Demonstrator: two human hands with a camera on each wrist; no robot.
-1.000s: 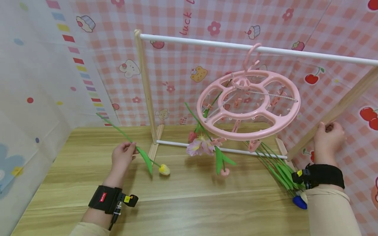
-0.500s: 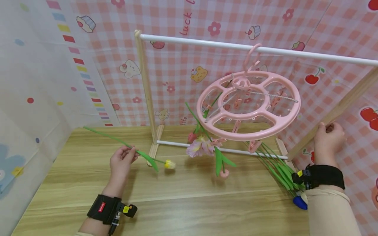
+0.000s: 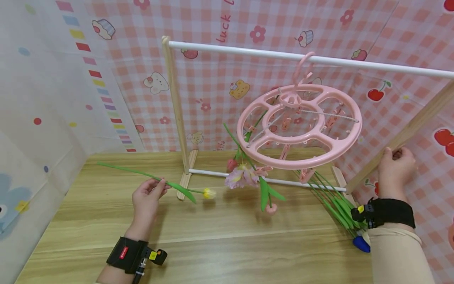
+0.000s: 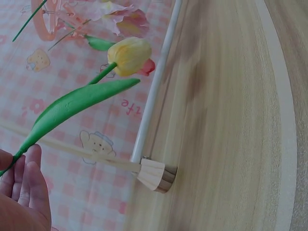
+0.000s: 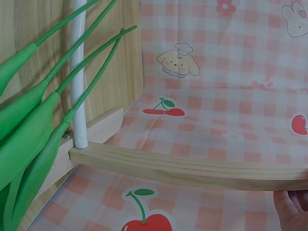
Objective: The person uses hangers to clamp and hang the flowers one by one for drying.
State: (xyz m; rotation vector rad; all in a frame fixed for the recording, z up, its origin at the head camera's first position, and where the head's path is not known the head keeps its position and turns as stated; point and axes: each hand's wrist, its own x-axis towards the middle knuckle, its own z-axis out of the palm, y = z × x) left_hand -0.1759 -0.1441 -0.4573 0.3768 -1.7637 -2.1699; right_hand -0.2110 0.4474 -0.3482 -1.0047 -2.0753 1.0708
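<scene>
My left hand (image 3: pixel 148 196) pinches the green stem of a yellow artificial tulip (image 3: pixel 209 193), held almost level above the wooden table (image 3: pixel 227 244). In the left wrist view the tulip (image 4: pixel 129 55) and its long leaf (image 4: pixel 72 108) stretch away from my fingers (image 4: pixel 24 178). My right hand (image 3: pixel 396 167) grips the slanted wooden post (image 3: pixel 400 136) of the drying rack; only its fingertips (image 5: pixel 291 209) show under the post (image 5: pixel 192 166) in the right wrist view. A pink round clip hanger (image 3: pixel 299 124) hangs from the white top rail (image 3: pixel 283 56), with a pale pink flower (image 3: pixel 242 176) clipped under it.
A bunch of green stems (image 3: pixel 335 201) lies on the table by the rack's right foot, also close in the right wrist view (image 5: pixel 33 130). The rack's left post (image 3: pixel 175 106) and lower white bar (image 3: pixel 262 180) stand behind the tulip. Patterned cloth walls close in the left and back.
My left hand has tipped the tulip's stem down toward level and swung the yellow bloom up and to the right. The right hand has stayed on the post.
</scene>
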